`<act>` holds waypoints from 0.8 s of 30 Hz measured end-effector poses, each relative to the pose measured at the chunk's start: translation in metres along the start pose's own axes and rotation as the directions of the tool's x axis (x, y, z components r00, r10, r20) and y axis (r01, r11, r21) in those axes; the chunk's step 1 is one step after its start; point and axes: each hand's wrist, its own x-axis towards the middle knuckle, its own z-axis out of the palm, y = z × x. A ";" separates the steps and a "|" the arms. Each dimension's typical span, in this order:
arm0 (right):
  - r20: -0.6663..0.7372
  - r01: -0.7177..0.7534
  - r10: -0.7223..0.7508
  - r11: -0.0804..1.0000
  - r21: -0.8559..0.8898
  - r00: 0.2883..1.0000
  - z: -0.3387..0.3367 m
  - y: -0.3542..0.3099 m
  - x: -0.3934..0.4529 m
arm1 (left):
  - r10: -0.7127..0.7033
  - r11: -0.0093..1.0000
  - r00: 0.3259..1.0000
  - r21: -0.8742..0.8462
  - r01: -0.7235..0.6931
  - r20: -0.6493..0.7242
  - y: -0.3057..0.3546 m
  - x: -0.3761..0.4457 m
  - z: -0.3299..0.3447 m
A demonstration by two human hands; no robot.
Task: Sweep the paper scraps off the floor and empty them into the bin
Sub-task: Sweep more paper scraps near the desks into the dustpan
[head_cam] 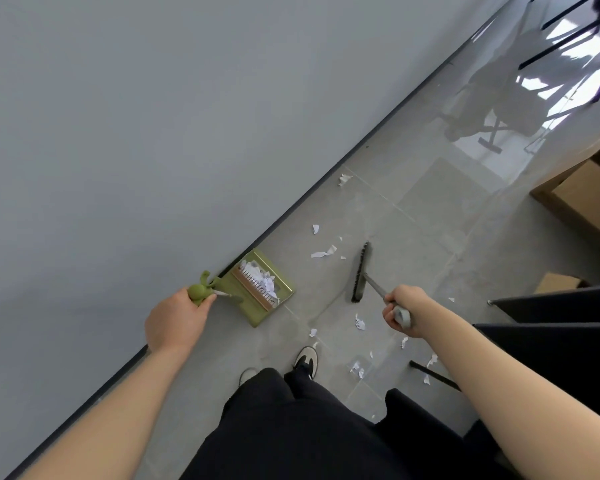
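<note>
1 dustpan w/ scraps, gripped by left hand; 1 broom gripped by right hand. Approx 15 paper scraps on floor, mostly btwn and right of hands.

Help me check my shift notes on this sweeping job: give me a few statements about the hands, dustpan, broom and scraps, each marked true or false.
1. The left hand grips the green dustpan handle. True.
2. The dustpan is empty. False: white paper scraps already lie in it.
3. The right hand holds the broom handle. True.
4. The floor is fully swept. False: loose scraps lie between the dustpan and the broom head, and more near the shoe.
5. The dustpan sits in the middle of the room. False: it is beside the wall.
</note>
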 end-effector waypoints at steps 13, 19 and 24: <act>-0.027 -0.041 0.048 0.975 0.221 0.998 -0.012 -0.051 0.032 | 0.116 0.993 0.993 -0.004 -0.116 0.038 0.072 0.062 -0.004; -0.044 -0.032 0.044 0.972 0.233 0.998 0.008 -0.088 0.043 | 0.158 0.987 0.984 -0.044 -0.154 0.086 0.093 0.104 -0.009; -0.033 -0.016 0.024 0.976 0.215 0.999 0.019 -0.118 0.052 | 0.154 0.987 0.982 -0.067 -0.147 0.114 0.112 0.120 -0.014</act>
